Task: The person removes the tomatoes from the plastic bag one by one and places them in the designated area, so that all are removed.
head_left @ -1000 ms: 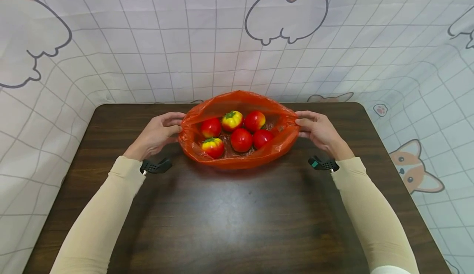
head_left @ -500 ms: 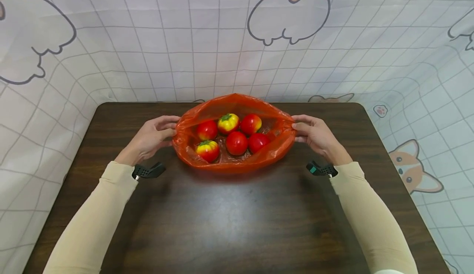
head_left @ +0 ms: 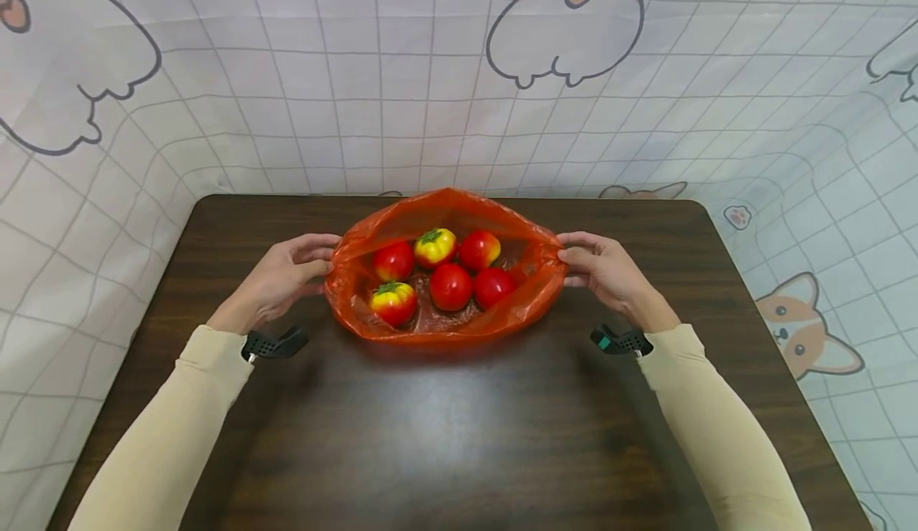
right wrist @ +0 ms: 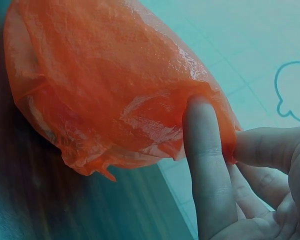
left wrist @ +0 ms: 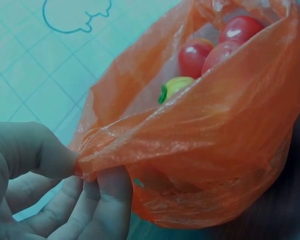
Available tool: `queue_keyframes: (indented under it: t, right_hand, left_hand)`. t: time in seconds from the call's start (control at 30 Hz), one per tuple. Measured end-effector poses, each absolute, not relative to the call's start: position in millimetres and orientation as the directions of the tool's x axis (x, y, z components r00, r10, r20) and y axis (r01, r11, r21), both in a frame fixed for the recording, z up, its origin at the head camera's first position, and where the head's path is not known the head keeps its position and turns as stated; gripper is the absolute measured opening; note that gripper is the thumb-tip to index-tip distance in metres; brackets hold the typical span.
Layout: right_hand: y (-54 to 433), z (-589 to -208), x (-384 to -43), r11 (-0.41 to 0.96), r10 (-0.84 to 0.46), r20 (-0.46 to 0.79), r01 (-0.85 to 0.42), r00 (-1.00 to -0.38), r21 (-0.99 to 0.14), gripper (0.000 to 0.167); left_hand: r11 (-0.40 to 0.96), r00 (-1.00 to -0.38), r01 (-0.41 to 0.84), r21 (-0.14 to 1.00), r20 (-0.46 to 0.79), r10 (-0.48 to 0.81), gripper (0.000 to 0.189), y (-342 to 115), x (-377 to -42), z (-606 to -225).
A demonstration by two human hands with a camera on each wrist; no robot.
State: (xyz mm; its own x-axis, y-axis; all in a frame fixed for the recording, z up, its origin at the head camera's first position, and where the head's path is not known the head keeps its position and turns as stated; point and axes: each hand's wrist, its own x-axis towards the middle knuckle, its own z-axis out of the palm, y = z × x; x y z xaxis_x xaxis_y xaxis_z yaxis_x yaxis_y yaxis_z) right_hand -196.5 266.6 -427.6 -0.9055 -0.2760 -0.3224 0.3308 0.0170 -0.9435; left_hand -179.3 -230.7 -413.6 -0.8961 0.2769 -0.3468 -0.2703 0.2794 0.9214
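In the head view an orange-red plastic bag (head_left: 437, 336) stands with its mouth spread wide at the back middle of the table. Inside it lie several round toy fruits: glossy red ones (head_left: 451, 287), a yellow one with a green top (head_left: 435, 248) and a red-yellow one with a green top (head_left: 394, 304). My left hand (head_left: 280, 280) pinches the bag's left rim between thumb and fingers. At the opposite end, my right hand (head_left: 606, 268) pinches the right rim. The left wrist view shows the thumb on the gathered plastic (left wrist: 105, 150); from the right wrist, the bag's wall hides the fruits.
Dark wood-grain table (head_left: 445, 435) lies under the bag and both forearms. A white grid-patterned cloth (head_left: 344, 76) with cartoon dogs hangs behind the table and on both sides. Dark bands (head_left: 272, 345) circle both wrists.
Both hands and the bag between them have shifted a little left and toward the front of the table. The fruits moved along with it; the grips look unchanged.
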Motion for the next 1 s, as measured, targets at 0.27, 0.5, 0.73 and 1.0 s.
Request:
queue_keyframes:
  t: [0.27, 0.5, 0.73, 1.0]
  right_hand:
    - [257.0, -428.9, -182.0, 0.048, -0.292, -0.321, 0.321, -0.901, -0.946, 0.037]
    - [248.3, -432.8, -166.6, 0.031, -0.332, -0.308, 0.316, -0.892, -0.948, 0.034]
    - [238.6, -433.6, -152.6, -0.004, -0.367, -0.288, 0.311, -0.885, -0.951, 0.030]
    - [229.1, -435.4, -136.1, -0.013, -0.388, -0.279, 0.308, -0.878, -0.951, 0.025]
  left_hand:
    - [0.295, -0.895, -0.267, 0.917, -0.350, 0.278, 0.054, -241.5, -167.3, -415.8]
    - [0.294, -0.896, -0.267, 0.918, -0.349, 0.274, 0.055, -252.3, -154.3, -418.3]
    - [0.277, -0.900, -0.256, 0.926, -0.333, 0.281, 0.055, -263.4, -138.4, -417.3]
    - [0.280, -0.896, -0.266, 0.922, -0.344, 0.281, 0.056, -272.8, -123.3, -413.6]
